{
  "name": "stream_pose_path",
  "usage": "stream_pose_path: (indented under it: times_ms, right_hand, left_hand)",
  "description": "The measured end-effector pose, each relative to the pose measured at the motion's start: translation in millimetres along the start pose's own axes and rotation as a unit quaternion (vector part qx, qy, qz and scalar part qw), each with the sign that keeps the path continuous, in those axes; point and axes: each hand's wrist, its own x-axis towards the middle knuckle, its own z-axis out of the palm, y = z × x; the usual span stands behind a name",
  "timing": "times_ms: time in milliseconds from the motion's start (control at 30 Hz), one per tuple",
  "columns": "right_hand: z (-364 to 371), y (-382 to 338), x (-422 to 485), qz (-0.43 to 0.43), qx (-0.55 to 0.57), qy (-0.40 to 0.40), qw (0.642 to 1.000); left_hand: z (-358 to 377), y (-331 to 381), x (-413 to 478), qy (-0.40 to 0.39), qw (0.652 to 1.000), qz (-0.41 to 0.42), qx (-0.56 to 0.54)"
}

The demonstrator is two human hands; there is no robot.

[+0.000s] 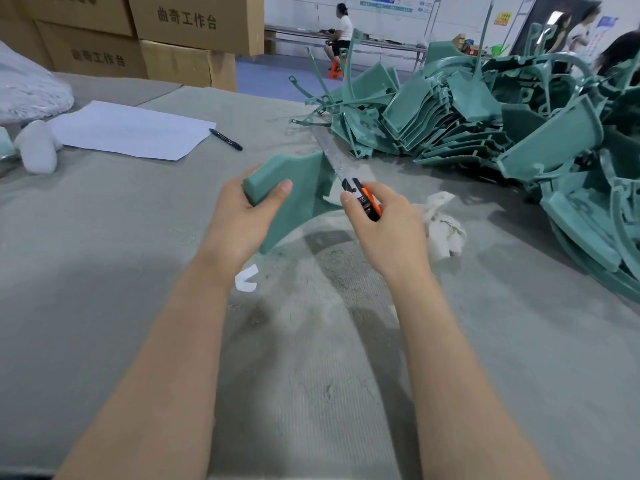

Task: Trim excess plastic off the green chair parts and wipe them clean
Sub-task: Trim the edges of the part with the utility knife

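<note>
My left hand [239, 220] grips the near end of a curved green chair part [298, 188], which rests on the grey felt table [104, 254]. In my right hand [384, 226] I hold an orange and black utility knife [363, 199]. Its long blade runs up along the part's right edge. A crumpled white rag [443, 226] lies on the table just right of my right hand. A big heap of green chair parts [502, 133] fills the right side.
A white sheet of paper [131, 129] and a black marker [225, 139] lie at the back left, near white bags [31, 95]. Cardboard boxes [173, 36] stand behind. A small white scrap [246, 280] lies by my left wrist. People sit in the background.
</note>
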Motion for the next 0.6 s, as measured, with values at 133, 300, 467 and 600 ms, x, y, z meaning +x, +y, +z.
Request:
stream_pose_path:
  times_ms: [133,300,467,600]
  right_hand:
    - [-1.7,1.2,1.0,0.003,-0.012,0.001,1.000]
    - [-2.6,-0.1,1.4,0.003,0.000,-0.027,1.000]
    - [-3.7,-6.2,-0.8,0.005,0.046,-0.076,0.996]
    - [-5.0,-8.8,-2.4,0.007,0.095,-0.109,0.989]
  left_hand:
    - [-1.0,2.9,-2.5,-0.029,0.999,0.021,0.023]
    - [-1.8,6.5,-5.3,-0.056,0.998,0.014,0.025]
    - [-0.8,9.3,-6.8,-0.058,0.998,0.006,0.025]
    - [-1.8,8.1,-5.9,-0.043,0.999,-0.005,0.028]
